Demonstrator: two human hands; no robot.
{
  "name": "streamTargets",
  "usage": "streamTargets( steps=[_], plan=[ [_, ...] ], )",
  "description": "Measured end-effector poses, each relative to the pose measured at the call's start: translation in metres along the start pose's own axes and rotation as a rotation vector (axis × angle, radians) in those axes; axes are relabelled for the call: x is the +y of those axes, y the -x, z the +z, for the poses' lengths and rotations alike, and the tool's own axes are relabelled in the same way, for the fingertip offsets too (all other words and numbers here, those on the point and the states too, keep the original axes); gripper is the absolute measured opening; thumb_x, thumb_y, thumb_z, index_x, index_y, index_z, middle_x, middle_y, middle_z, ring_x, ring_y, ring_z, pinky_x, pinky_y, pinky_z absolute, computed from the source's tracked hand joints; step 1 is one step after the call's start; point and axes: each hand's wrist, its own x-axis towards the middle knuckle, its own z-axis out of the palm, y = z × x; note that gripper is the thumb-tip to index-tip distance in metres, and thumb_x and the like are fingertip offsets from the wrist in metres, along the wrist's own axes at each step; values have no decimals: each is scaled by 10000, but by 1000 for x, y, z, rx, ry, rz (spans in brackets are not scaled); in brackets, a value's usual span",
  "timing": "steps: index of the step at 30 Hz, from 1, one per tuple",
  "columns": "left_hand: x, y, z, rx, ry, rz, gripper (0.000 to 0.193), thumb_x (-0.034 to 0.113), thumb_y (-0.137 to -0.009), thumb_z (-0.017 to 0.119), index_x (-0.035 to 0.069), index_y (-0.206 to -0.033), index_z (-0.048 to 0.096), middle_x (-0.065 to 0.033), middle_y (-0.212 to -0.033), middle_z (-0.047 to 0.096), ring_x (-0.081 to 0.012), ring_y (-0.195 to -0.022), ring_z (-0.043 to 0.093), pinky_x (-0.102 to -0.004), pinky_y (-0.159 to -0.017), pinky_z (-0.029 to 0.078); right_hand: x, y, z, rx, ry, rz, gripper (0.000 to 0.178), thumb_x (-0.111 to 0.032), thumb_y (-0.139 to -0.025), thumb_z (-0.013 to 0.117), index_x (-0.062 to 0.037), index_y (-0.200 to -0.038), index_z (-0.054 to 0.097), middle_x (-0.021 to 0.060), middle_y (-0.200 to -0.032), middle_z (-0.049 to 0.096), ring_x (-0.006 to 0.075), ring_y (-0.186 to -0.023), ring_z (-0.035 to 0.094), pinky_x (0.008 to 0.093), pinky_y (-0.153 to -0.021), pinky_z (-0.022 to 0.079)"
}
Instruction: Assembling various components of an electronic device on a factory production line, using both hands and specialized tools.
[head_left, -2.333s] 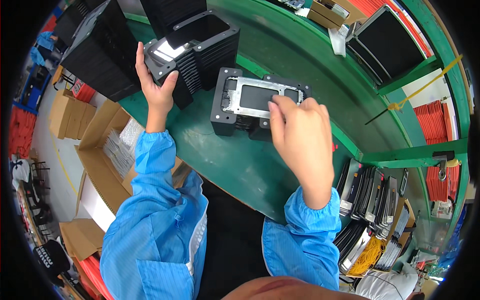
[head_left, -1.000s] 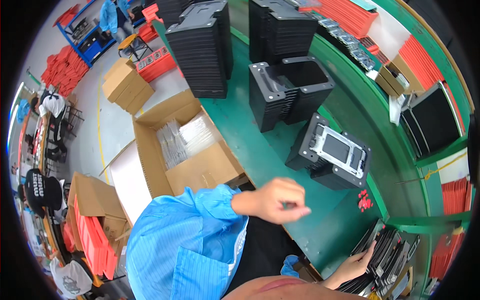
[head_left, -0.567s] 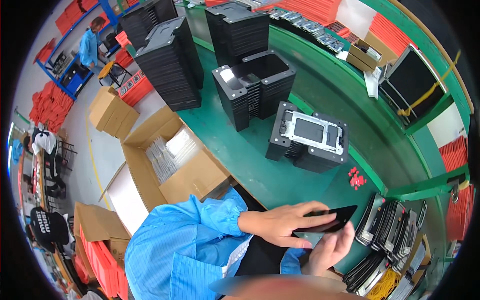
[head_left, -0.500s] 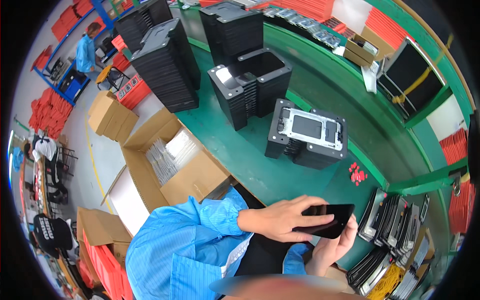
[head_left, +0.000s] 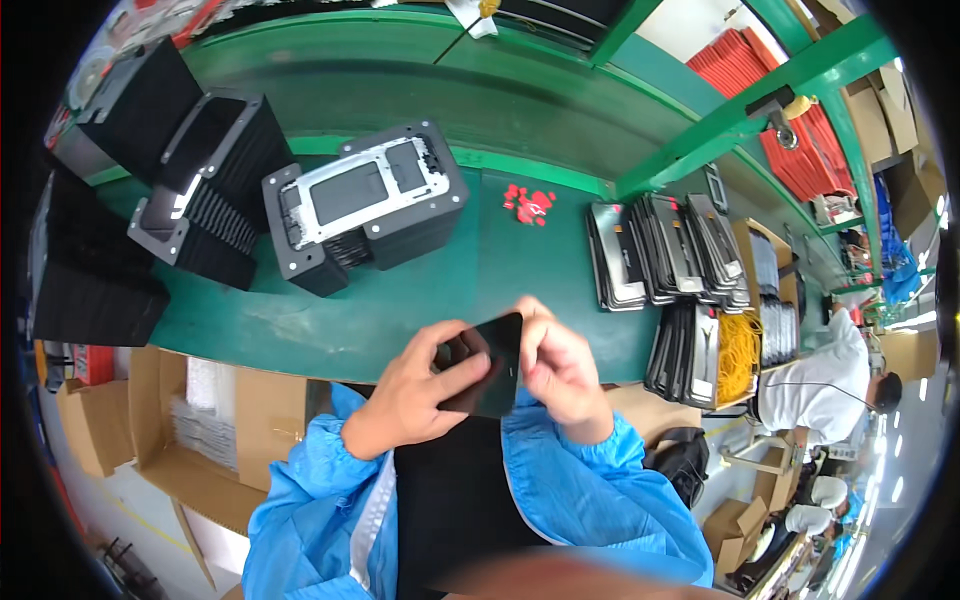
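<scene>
Above my lap, near the front edge of the green bench, I hold a thin black glossy phone screen (head_left: 503,372), tilted up. My left hand (head_left: 402,392) grips it from the left, with fingers spread over its dark face. At its right edge my right hand (head_left: 562,372) is closed, fingers curled and thumb bent against the edge; whether it pinches something small there is hidden. Beyond my hands, a black tray stack (head_left: 425,232) carries a silver-white phone frame (head_left: 304,208) on top. Small red pieces (head_left: 530,206) lie loose to the right of that stack.
More black tray stacks (head_left: 235,150) stand at the left. Rows of thin phone frames (head_left: 672,250) and a yellow bundle of strands (head_left: 738,355) are at the right. An open cardboard box (head_left: 268,418) sits beside the bench at lower left. A green beam (head_left: 730,115) crosses upper right.
My view has turned to the right. The phone screen is now held more upright; my right hand has shifted from beneath it to its right edge, fingers curled.
</scene>
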Motion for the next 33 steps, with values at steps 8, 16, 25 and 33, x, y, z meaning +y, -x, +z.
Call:
streamTargets(
  steps=[8, 16, 25, 33],
  plan=[
    [7, -8, -31, -129, 498, -304, 838, 571, -1063, 494, -56, -1588, 313, -233, -1482, 508, -230, -1047, 636, -342, -740, 566, 64, -79, -126, 284, 1104, 40, 195, -200, -1014, 706, -17, -1033, 641, 75, -1115, 635, 200, -988, 620, 333, -838, 494],
    [11, -2, -43, 165, 834, -528, 914, 702, -1051, 362, -8, -1623, 294, -235, -1519, 500, -267, -1063, 663, -356, -735, 592, 49, -89, -69, 265, 723, -83, 154, -104, -962, 724, -25, -1075, 653, 47, -999, 674, 139, -836, 656, 288, -756, 520],
    [25, -43, -81, 180, 910, -468, 1026, 800, -997, 333, -3, -1633, 255, -284, -1517, 502, -323, -1042, 693, -399, -712, 627, -27, -149, -2, -1021, 42, 472, 608, -41, -979, 672, -29, -1553, 469, 60, -905, 740, 111, -731, 681, 270, -657, 547],
    [33, -74, -152, 301, -73, -85, 803, 555, -954, 664, -14, -1506, 530, -197, -1348, 641, -250, -1033, 672, -345, -794, 565, -47, -170, -37, -333, 387, 87, 273, -161, -1039, 645, -29, -1271, 700, 46, -841, 728, 100, -746, 664, 261, -630, 504]
  ],
)
